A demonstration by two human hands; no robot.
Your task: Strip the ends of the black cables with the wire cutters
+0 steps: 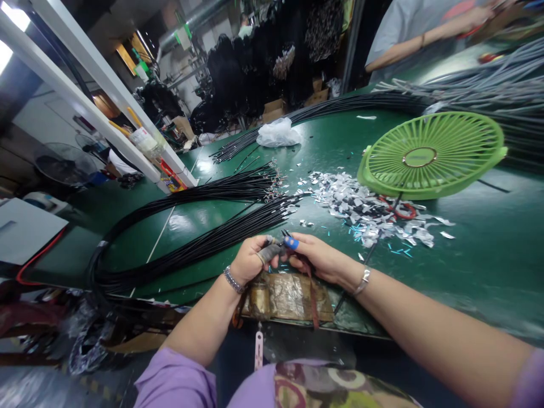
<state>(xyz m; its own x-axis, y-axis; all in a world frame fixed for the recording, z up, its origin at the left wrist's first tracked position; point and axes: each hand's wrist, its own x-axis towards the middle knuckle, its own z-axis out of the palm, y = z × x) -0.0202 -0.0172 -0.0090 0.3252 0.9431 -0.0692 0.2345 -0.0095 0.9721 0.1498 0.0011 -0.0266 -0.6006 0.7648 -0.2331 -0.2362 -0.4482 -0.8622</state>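
Note:
Just above the table's near edge, my left hand (250,259) is closed, with grey wrapping on its fingers. What it pinches is too small and covered to make out. My right hand (317,258) meets it fingertip to fingertip, blue tape round the thumb. It grips a small dark tool (286,233) whose pointed tips stick up between the hands; the rest of the tool is hidden. Below both hands lies a worn, tape-covered block (289,297) with a reddish-brown strap (314,303) over it. Beyond my left hand, black cables (212,231) lie bundled, their ends pointing right.
Silvery foil scraps (352,201) and blue bits (399,250) litter the green table (476,249). A green fan (433,153) stands right, a plastic bag (278,133) farther back. White posts (157,147) rise at left. A co-worker (399,39) is across the table beside grey cables (480,82).

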